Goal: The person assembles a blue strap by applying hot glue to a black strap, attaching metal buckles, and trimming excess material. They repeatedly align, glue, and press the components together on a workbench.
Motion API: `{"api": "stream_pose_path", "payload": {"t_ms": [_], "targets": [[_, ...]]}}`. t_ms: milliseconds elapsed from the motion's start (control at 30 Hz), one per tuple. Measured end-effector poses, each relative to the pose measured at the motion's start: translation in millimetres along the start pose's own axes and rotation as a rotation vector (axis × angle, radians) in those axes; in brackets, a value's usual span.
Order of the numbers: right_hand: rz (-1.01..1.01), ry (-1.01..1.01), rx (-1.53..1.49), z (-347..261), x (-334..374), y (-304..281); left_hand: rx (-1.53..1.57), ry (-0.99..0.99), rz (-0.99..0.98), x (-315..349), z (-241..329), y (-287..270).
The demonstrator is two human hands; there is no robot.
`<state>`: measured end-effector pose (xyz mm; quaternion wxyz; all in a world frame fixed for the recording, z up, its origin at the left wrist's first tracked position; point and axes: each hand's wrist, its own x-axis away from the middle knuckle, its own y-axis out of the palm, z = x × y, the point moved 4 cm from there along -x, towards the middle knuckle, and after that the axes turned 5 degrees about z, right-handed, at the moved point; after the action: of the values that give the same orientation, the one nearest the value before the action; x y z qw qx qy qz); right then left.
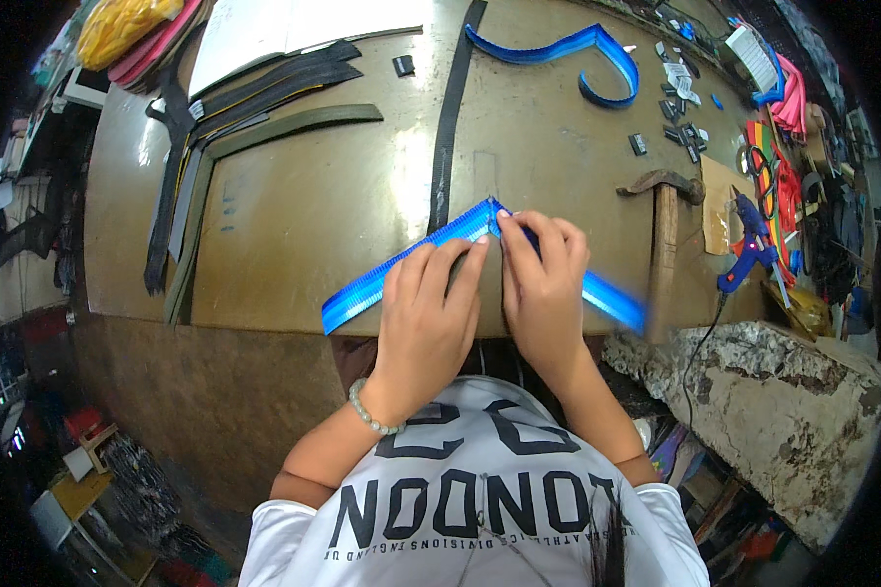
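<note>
Pressing down on a blue webbing strap (pixel 382 284), both hands lie flat at the near edge of the worn brown workbench (pixel 303 215). The left hand (pixel 426 313), a bead bracelet (pixel 372 416) at its wrist, rests with fingers extended on the strap's left run, fingertips at the fold. The right hand (pixel 543 284) covers the right run, fingers bent and pinching the strap at the peak of the fold, where the two runs meet in an inverted V. The strap's ends stick out beyond both hands, the right one blurred. Just right of the right hand lies a hammer (pixel 664 235); beyond it, a blue glue gun (pixel 751 245). Farther back, a black strap (pixel 450 108) runs away from the fold. At the far edge, a second blue strap (pixel 568 54) curls, well apart from the hands.
</note>
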<state>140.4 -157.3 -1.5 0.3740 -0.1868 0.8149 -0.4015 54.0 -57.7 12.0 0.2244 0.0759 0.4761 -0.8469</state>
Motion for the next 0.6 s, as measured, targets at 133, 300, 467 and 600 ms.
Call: {"api": "stream_pose_path", "payload": {"t_ms": [133,300,467,600], "targets": [[-0.114,0.015,-0.077,-10.1,12.6,-4.7,-0.042,-0.030,-0.026,2.5,-2.9,5.9],[-0.178,-0.004,-0.102,-18.6,26.1,-3.0,-0.100,-0.001,-0.042,4.5,-6.8,11.2],[-0.208,0.010,-0.109,-17.3,22.1,-3.8,-0.093,0.011,-0.047,5.4,-9.2,10.8],[-0.115,0.071,-0.141,-8.1,4.2,-9.6,-0.032,0.023,0.007,6.1,-10.5,9.5]]}}
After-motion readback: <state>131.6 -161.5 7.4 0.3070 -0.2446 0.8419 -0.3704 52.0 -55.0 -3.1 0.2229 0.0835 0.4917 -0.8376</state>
